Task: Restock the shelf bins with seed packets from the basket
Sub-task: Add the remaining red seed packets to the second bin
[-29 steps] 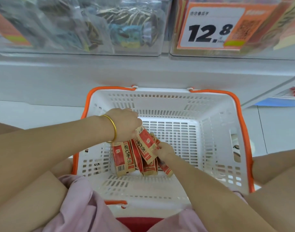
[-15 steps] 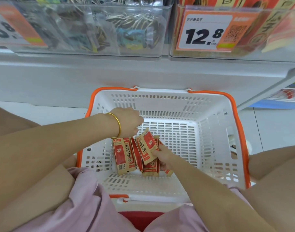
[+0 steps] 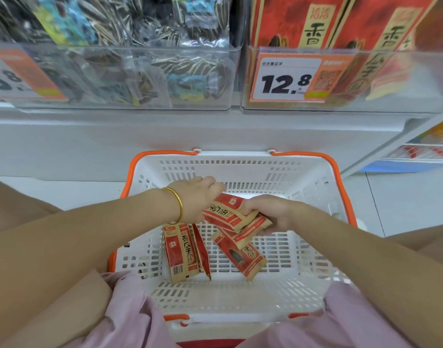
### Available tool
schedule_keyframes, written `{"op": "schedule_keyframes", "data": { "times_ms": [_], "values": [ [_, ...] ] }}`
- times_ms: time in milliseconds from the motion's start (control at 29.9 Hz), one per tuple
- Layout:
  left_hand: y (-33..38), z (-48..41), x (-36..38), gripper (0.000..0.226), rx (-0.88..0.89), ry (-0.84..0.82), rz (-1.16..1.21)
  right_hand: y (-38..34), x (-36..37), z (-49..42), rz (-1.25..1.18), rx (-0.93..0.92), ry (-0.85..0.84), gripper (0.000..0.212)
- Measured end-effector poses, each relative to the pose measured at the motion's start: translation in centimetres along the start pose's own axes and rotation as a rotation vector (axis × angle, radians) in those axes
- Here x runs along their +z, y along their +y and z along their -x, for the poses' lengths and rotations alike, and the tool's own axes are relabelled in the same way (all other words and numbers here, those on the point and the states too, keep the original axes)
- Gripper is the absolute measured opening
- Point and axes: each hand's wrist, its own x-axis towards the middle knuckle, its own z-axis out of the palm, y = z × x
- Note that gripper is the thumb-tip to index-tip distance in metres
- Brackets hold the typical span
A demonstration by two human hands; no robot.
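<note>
Seed packets (image 3: 225,215) in basket (image 3: 236,154) below bins (image 3: 120,79)

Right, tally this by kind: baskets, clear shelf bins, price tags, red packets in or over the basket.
Basket: 1
Clear shelf bins: 2
Price tags: 2
Red packets: 5 in view
Total: 10

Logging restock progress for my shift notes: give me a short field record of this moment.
right hand: grips a bundle of packets
left hand: at the bundle's end, grip hidden
basket: loose packets lying on its floor
shelf bin: red packets inside, price tag 12.8
</note>
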Motion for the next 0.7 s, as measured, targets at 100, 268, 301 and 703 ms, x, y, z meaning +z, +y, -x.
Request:
{"op": "schedule_keyframes", "data": {
  "times_ms": [100, 268, 301, 703],
  "values": [
    [0.3, -0.4, -0.7, 0.105, 0.121, 0.063, 0.105, -2.1, -2.0, 4.5, -0.081, 0.022, -0.095, 0.006],
    [1.7, -0.5, -2.3, 0.091, 0.201, 0.287, 0.525, -3.0, -3.3, 8.4, -0.315, -0.072, -0.132, 0.023],
    [1.9, -0.3, -2.7, 0.085, 0.163, 0.269, 0.644, -3.0, -3.6, 8.9, -0.368, -0.120, -0.145, 0.029],
    [1.8, 1.6, -3.8, 0.040, 0.105, -0.095, 1.672, -1.9, -4.3, 9.2, -0.268, -0.425, 0.023, 0.027]
  ]
}}
